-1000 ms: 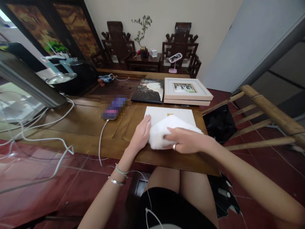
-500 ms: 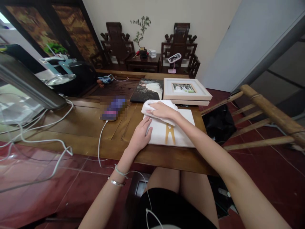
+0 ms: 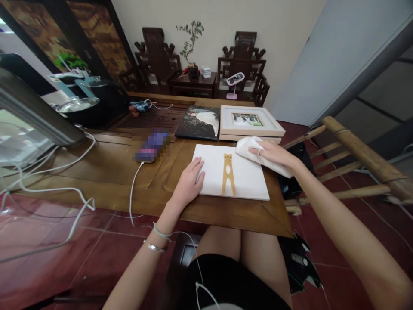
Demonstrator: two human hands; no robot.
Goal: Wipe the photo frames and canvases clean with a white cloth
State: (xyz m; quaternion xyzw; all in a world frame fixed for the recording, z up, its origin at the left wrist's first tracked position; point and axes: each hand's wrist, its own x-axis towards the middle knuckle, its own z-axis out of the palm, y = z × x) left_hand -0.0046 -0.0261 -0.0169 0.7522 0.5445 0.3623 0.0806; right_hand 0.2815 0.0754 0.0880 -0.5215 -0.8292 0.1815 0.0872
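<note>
A flat white panel (image 3: 211,172) lies on the wooden table, with a tan, two-legged piece (image 3: 229,174) on its face, like the stand on a picture frame's back. My left hand (image 3: 189,181) rests on the panel's left edge, fingers stretched out and holding nothing. At the panel's upper right corner, my right hand (image 3: 272,154) grips a white cloth (image 3: 248,148), pressed against the surface and hanging past the right edge. Part of that corner is hidden under the cloth.
Beyond the panel lie a dark photo board (image 3: 200,122) and stacked pale picture frames (image 3: 251,122). A phone (image 3: 151,146) with a charging cable sits left. A bamboo chair (image 3: 358,150) stands at the right. White cables (image 3: 74,189) hang across the left.
My right hand has swept the cloth from the panel's upper left to its upper right, uncovering the top of the tan piece. My left hand has stayed nearly in place.
</note>
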